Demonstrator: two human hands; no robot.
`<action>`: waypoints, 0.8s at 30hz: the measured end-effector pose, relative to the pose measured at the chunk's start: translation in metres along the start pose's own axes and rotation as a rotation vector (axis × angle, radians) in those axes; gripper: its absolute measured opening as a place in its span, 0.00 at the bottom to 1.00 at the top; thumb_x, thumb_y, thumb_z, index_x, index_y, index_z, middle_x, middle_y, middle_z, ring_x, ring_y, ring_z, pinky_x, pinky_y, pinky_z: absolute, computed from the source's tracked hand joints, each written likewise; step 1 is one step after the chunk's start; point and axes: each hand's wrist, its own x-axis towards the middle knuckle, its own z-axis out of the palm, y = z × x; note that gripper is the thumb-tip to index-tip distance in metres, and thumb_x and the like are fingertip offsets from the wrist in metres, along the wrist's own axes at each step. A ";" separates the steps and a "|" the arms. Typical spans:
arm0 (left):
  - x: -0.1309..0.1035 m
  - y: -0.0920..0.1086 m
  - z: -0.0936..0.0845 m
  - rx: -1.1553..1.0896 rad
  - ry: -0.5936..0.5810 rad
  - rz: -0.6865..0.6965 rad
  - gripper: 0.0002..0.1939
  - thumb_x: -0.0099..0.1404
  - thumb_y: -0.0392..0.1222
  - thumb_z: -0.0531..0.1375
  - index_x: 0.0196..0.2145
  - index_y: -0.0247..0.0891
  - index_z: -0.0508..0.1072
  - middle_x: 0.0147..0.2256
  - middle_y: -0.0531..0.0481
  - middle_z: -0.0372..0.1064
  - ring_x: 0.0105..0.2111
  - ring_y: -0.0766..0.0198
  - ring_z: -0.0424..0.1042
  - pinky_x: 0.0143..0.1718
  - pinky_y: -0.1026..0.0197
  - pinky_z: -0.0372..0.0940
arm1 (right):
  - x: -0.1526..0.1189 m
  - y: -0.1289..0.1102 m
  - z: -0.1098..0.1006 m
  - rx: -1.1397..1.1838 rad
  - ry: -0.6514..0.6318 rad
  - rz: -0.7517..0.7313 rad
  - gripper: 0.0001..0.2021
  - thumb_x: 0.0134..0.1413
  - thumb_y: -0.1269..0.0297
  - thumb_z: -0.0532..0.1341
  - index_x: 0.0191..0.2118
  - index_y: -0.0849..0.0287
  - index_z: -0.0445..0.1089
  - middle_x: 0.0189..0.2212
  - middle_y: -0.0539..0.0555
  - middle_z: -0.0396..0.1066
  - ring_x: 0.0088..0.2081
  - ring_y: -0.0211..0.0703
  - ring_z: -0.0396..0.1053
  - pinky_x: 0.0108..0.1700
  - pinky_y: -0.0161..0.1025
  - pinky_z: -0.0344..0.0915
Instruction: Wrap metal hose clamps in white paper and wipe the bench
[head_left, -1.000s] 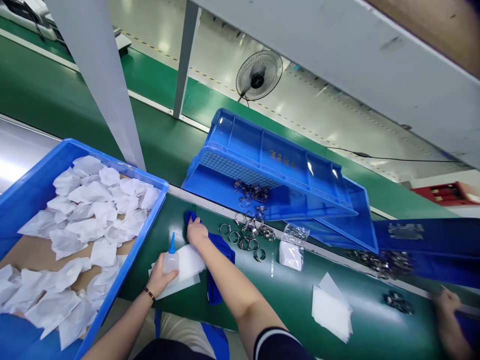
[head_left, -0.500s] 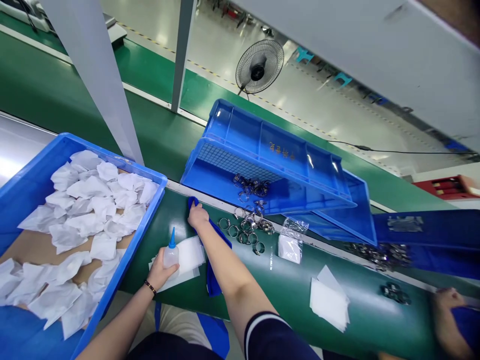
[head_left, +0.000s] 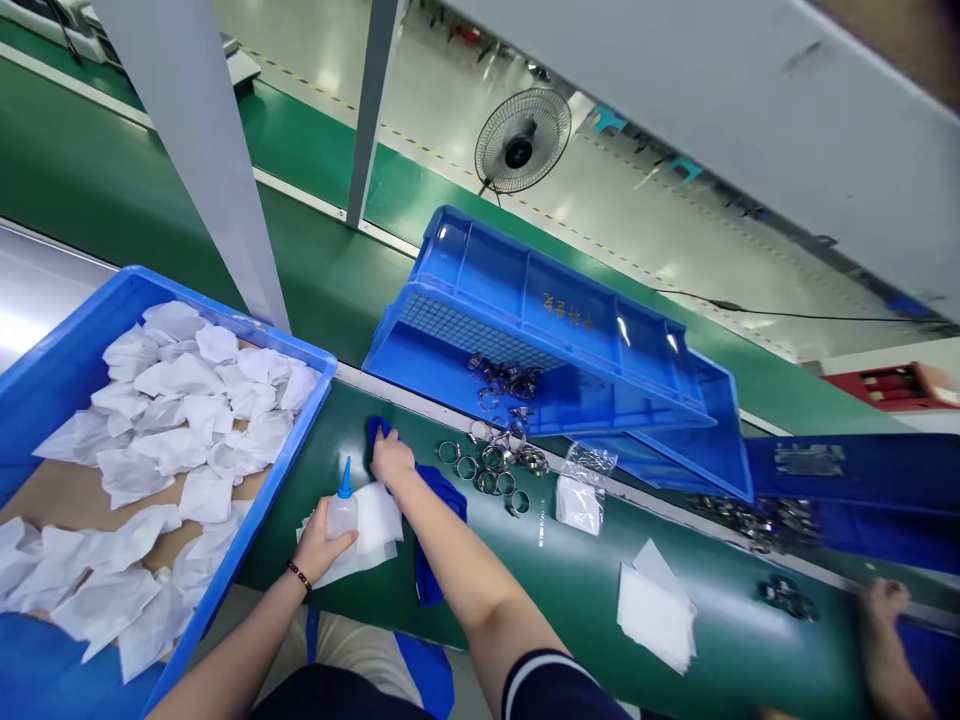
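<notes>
My left hand (head_left: pixel 325 545) is wrapped round a small translucent bottle (head_left: pixel 343 515) with a blue pointed tip, held upright over white sheets (head_left: pixel 379 515) on the green bench. Just beyond the sheets, my right hand (head_left: pixel 391 458) grips one end of a dark blue cloth (head_left: pixel 442 490); the rest of the cloth lies under and beside my right forearm. Several round metal clamps (head_left: pixel 491 465) lie to the right of my right hand, spilling from the tilted blue crate (head_left: pixel 555 300).
At the left is a blue bin (head_left: pixel 304 425) of crumpled white wrappers. Rightward are a plastic bag of white sheets (head_left: pixel 579 503), a stack of white sheets (head_left: pixel 656 610) and dark metal rings (head_left: pixel 789 597). Another person's hand (head_left: pixel 885 600) is at the far right.
My right hand has shifted slightly left and toward me with the blue cloth, which is now bunched differently beside the forearm. My left hand still holds the bottle.
</notes>
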 end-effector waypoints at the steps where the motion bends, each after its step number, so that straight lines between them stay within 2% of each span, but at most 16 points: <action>1: 0.000 -0.001 0.000 0.005 0.004 0.010 0.26 0.52 0.49 0.62 0.46 0.39 0.60 0.40 0.49 0.67 0.41 0.55 0.67 0.43 0.56 0.61 | 0.002 0.001 -0.003 -0.002 0.011 0.009 0.35 0.56 0.69 0.55 0.67 0.65 0.41 0.54 0.73 0.56 0.50 0.52 0.69 0.48 0.46 0.67; 4: -0.001 -0.001 0.001 -0.003 0.021 0.024 0.27 0.51 0.49 0.62 0.46 0.39 0.60 0.40 0.48 0.67 0.41 0.55 0.68 0.42 0.57 0.62 | 0.007 0.002 -0.004 -0.005 0.022 0.025 0.35 0.57 0.68 0.54 0.67 0.67 0.39 0.54 0.75 0.55 0.51 0.53 0.67 0.49 0.47 0.66; 9: -0.004 0.005 0.000 -0.006 0.022 0.009 0.27 0.51 0.49 0.62 0.47 0.39 0.60 0.41 0.47 0.67 0.42 0.55 0.68 0.44 0.56 0.62 | -0.003 -0.002 0.012 -0.003 -0.010 -0.020 0.36 0.53 0.68 0.57 0.66 0.65 0.44 0.53 0.72 0.57 0.47 0.51 0.70 0.46 0.45 0.68; 14: -0.004 0.006 0.000 0.027 0.022 0.013 0.27 0.51 0.49 0.62 0.47 0.39 0.60 0.42 0.47 0.67 0.43 0.55 0.67 0.44 0.55 0.62 | 0.005 0.001 0.002 -0.010 0.013 0.041 0.34 0.55 0.69 0.54 0.66 0.67 0.42 0.53 0.73 0.57 0.50 0.53 0.68 0.47 0.45 0.67; 20: -0.004 0.006 0.000 0.025 0.023 0.017 0.27 0.51 0.49 0.62 0.46 0.39 0.61 0.40 0.48 0.67 0.42 0.55 0.68 0.43 0.56 0.63 | -0.002 0.004 0.013 -0.033 0.013 -0.040 0.36 0.52 0.69 0.56 0.66 0.64 0.45 0.53 0.71 0.57 0.47 0.52 0.70 0.46 0.44 0.68; 24: -0.004 0.005 0.000 0.016 0.020 0.024 0.26 0.51 0.48 0.62 0.46 0.39 0.60 0.40 0.49 0.67 0.41 0.55 0.68 0.43 0.56 0.63 | 0.005 0.005 0.011 -0.042 0.061 0.002 0.35 0.53 0.69 0.55 0.66 0.67 0.44 0.53 0.72 0.57 0.48 0.53 0.70 0.45 0.44 0.68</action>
